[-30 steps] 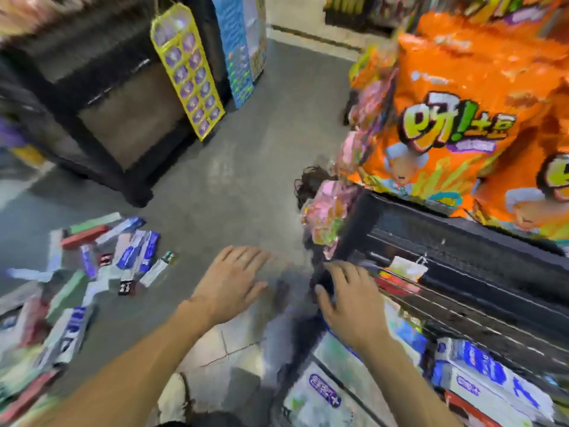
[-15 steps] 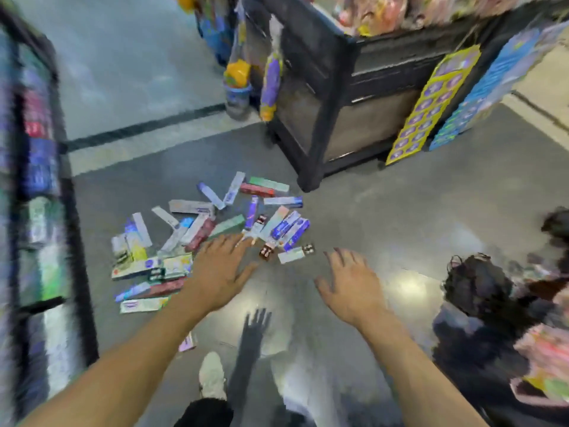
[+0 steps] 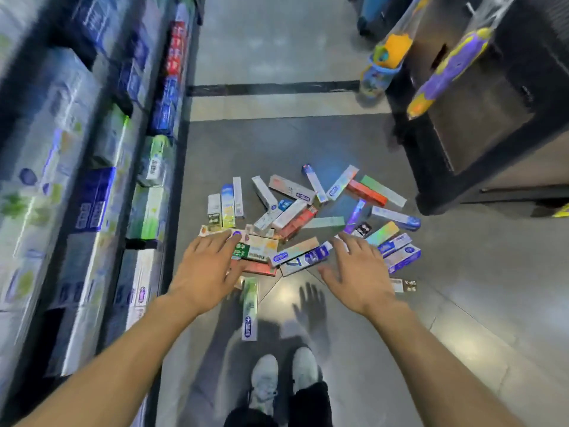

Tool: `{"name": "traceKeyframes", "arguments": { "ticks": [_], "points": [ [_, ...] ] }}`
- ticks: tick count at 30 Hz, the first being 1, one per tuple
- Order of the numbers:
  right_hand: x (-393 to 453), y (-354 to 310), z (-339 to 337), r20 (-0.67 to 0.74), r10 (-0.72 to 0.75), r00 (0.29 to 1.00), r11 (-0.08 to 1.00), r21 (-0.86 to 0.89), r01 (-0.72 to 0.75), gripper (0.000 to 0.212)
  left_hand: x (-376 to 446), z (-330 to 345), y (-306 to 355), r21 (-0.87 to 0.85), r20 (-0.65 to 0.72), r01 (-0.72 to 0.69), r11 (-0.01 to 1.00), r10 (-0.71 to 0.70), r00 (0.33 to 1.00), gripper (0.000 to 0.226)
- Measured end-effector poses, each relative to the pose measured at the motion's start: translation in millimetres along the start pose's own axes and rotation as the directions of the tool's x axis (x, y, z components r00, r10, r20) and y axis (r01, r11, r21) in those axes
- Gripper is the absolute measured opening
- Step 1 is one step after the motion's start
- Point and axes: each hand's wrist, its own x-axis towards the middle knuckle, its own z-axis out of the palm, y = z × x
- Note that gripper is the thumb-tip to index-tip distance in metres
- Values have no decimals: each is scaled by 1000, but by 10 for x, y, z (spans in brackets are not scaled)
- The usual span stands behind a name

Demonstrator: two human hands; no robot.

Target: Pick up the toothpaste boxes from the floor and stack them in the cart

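Head view, looking down at a shop floor. Left of the pile of toothpaste boxes stands a shelf stocked with more boxes, blurred. The pile lies scattered flat on the floor, boxes pointing every way, ahead of the person's white shoes.

The left hand reaches over the pile's near left edge, fingers straight and slightly spread, holding nothing; whether it touches a box I cannot tell. Just beyond its fingertips lies a green and white box, long axis running left to right. One box lies apart, nearer the shoes, pointing straight away from them; the left hand is nearer to it.

The right hand hovers over the pile's near right edge, fingers spread, empty. Blue and white boxes lie between the hands, slanting up to the right. Right of the pile stands a dark display stand. No cart is visible.
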Motion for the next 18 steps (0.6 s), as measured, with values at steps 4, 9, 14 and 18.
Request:
{"name": "traceKeyframes", "arguments": {
  "ticks": [4, 9, 14, 18],
  "points": [
    [453, -260, 773, 88, -124, 988, 990, -48, 129, 65, 33, 801, -419, -46, 17, 114, 992, -114, 993, 66],
    [964, -480, 1956, 129, -240, 962, 965, -77, 251, 64, 94, 2005, -744, -92, 20, 209, 974, -208, 978, 66],
    [1441, -605, 3201, 93, -337, 937, 934, -92, 345, 66, 317, 3344, -1126, -105, 2, 243, 964, -244, 970, 61],
    [1751, -666, 4102, 54, -387, 921, 913, -116, 390, 67, 526, 4328, -1396, -73, -8, 270, 960, -271, 962, 62]
  ]
}}
